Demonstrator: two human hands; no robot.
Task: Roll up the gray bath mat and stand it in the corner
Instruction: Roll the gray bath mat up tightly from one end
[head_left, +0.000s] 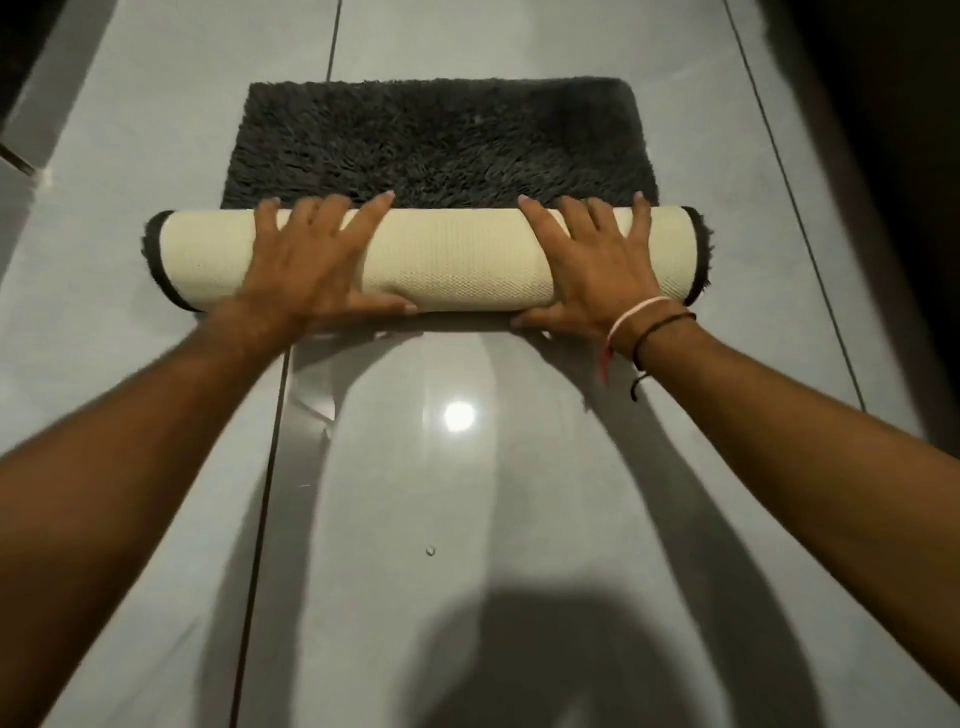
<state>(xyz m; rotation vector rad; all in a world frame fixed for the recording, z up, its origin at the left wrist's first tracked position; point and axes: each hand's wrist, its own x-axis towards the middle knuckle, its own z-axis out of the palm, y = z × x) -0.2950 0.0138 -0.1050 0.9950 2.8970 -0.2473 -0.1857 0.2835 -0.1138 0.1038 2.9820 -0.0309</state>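
Both palms are laid flat on top of the roll, fingers splayed wide, nothing pinched. The left hand (311, 262) is pressed on the left half of the roll, its thumb hooked under the near edge. The right hand (587, 265) is pressed on the right half, thumb likewise tucked at the near side, fingertips (524, 200) reaching over the far edge onto the pile. Thread bands (641, 325) are worn on the right wrist.

The gray bath mat (441, 140) is seen partly rolled: a cream mesh backing (457, 257) is turned outward on the roll, dark shaggy pile shows at both roll ends. The roll lies crosswise on the floor, roughly centred in view. The unrolled part is spread flat beyond the roll, its far edge straight, far right corner rounded.

The glossy gray tile floor (156, 156) is bare on all sides of the mat. A grout line (270, 467) runs along the left, passing under the mat; another is seen at right. Open floor is left beyond the far edge and to both sides. A dark wall (883, 130) bounds the right side; a dark edge is seen at far left. A small speck (429, 551) lies on the near floor.
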